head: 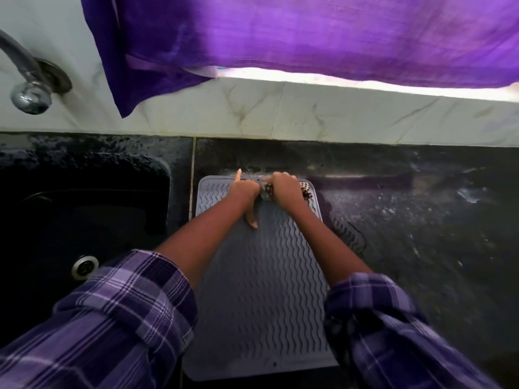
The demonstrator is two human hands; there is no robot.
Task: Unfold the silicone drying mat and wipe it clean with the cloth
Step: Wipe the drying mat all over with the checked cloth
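A dark stone counter (407, 220) spreads out to the right of both hands and beyond them, and a black sink (84, 220) lies well off to the left of the left hand. Above the hands, past the pale tiled ledge, hangs a purple towel (309, 37). The silicone drying mat (266, 290) lies open and flat under both forearms, its far edge right at the fingertips and its near edge back towards the person, so the unfolding looks done.

The left hand (244, 192) rests on the far part of the mat with its fingers spread, one pointing away and the thumb angled back, apparently pinning the mat down. Just beside it, almost touching, the right hand (285, 188) is curled round the cloth (304, 189), a dark patterned bundle that shows at either side of the fist and is pressed onto the mat's far edge.

Wiping seems to be under way at the far end only; the long stretch of mat nearer the person probably remains to be wiped, though the blur gives no sign of wet or dry
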